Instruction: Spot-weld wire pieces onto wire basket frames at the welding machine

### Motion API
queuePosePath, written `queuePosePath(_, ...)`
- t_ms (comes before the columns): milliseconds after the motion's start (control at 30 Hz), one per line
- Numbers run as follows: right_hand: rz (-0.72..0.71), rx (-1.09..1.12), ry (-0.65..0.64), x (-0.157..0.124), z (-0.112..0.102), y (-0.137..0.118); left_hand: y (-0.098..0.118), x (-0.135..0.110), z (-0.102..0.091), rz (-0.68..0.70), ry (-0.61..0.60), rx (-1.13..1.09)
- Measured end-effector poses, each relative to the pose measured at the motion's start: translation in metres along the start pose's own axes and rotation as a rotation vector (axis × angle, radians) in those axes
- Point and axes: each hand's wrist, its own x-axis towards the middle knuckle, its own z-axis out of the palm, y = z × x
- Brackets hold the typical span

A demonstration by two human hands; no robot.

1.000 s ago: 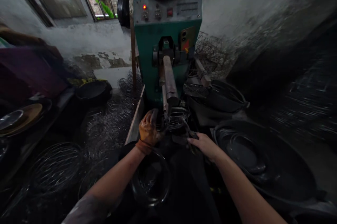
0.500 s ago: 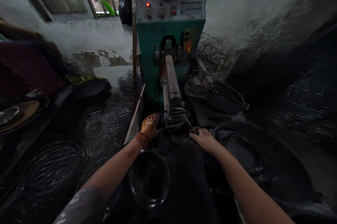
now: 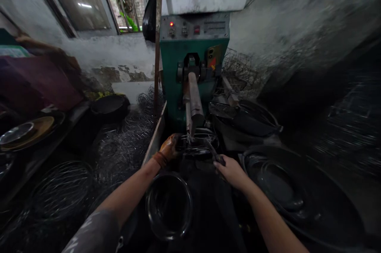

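Note:
My left hand (image 3: 168, 149), in an orange-brown glove, is closed on the left edge of a small round wire grid (image 3: 198, 150). The grid lies just below the tip of the long metal arm (image 3: 195, 100) that juts from a green machine (image 3: 174, 58). My right hand (image 3: 231, 169), bare, grips the dark handles of what looks like a pair of pliers (image 3: 212, 150). Their jaws reach the right side of the grid; whether they clamp a wire is too dark to tell. Close to my lap sits a stack of shiny metal rings (image 3: 190, 209).
Tangled wire (image 3: 119, 142) is heaped on the left, beside an upright board (image 3: 154, 134). Round wire racks (image 3: 62, 189) lie nearer. At right are a large dark basin (image 3: 324, 189) holding rings and another dark pan (image 3: 253, 122). A phone (image 3: 213, 56) rests against the machine.
The view has tipped up, so the machine appears lower. The wire grid seems slightly turned under the arm tip. Both hands keep their holds.

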Motion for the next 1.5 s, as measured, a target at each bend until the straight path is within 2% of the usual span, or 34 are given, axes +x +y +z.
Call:
queuePosePath(100,-0.011,-0.137,-0.030,-0.012,0.008,-0.009,0.001,-0.019,-0.002,-0.013,0.018,-0.016)
queuePosePath(233,-0.032,-0.202,-0.112,-0.030,0.026,-0.020,0.031,-0.037,-0.011,0.105,0.035,0.089)
queuePosePath(300,-0.032,-0.240,-0.144,-0.037,0.036,-0.026,0.048,-0.038,-0.014,0.124,-0.021,0.204)
queuePosePath(400,-0.009,-0.302,-0.171,-0.043,0.047,-0.033,0.065,-0.031,-0.018,0.055,-0.175,0.352)
queuePosePath(533,-0.027,-0.287,-0.181,-0.049,0.047,-0.037,0.071,-0.024,-0.027,0.017,-0.342,0.379)
queuePosePath(633,-0.055,-0.191,-0.213,-0.053,0.037,-0.032,0.068,-0.025,-0.032,0.044,-0.383,0.313)
queuePosePath(800,-0.022,0.144,-0.298,-0.052,0.008,-0.007,0.052,-0.027,-0.028,-0.015,-0.343,0.161)
queuePosePath(900,0.040,0.247,-0.295,-0.044,-0.001,0.000,0.045,-0.022,-0.026,-0.034,-0.318,0.141)
queuePosePath(1000,0.092,0.277,-0.282,-0.034,-0.002,-0.002,0.046,-0.015,-0.028,-0.030,-0.298,0.139)
queuePosePath(1233,0.186,0.433,-0.255,-0.016,0.001,-0.009,0.068,0.000,-0.047,-0.072,-0.246,0.069)
queuePosePath(1500,0.116,0.433,-0.171,-0.009,0.001,-0.015,0.065,0.007,-0.050,-0.092,-0.159,-0.072)
